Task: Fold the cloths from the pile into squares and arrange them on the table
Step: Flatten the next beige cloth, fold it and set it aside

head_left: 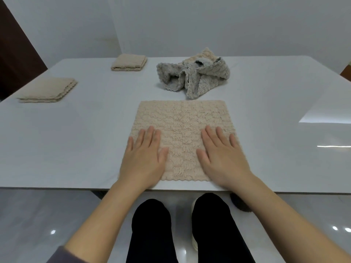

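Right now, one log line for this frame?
left hand, right hand: flat on beige cloth | folded cloths: two, far left | pile: behind cloth

No text, label, brand, number or sign can be read on anything here.

We look across a plain room, perhaps a home dining area: a glossy white table, bare white walls, a polished grey floor.
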The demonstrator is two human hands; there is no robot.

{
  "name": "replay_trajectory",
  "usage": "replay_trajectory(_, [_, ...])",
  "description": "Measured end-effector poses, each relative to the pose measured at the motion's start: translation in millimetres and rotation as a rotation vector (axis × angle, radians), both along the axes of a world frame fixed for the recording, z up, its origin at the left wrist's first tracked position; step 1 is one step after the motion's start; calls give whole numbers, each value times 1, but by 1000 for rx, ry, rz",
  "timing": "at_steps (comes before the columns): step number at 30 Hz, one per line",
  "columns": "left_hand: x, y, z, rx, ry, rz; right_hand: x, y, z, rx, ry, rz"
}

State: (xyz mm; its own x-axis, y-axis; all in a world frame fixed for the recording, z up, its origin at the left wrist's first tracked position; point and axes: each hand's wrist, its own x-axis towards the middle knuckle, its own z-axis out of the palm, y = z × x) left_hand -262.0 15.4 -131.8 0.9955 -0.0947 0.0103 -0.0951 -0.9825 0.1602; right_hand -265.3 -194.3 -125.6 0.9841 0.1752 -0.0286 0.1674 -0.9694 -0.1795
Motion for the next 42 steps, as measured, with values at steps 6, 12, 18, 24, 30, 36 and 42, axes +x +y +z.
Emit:
replay_trajectory(6, [-4,24,0,47,41,82,-6,-24,2,-6,38,-19])
replay_trajectory(12, [-4,17,17,38,-26,135,-5,-29,20,-9,42,-56])
replay_trajectory(18, [48,-39,29,-40,-53,-124,51,32,26,33,-20,115])
replay_trajectory(24, [70,-32,2,17,41,-119,72,32,3,-23,37,167])
replay_trajectory(30, [70,-2,0,11,46,60,70,2,3,-16,43,30])
replay_trajectory(36, [83,5,20,74,61,254,69,-5,0,-15,24,-93])
replay_trajectory(42, [105,-46,22,-9,52,-278,68,-5,-1,-42,16,-86])
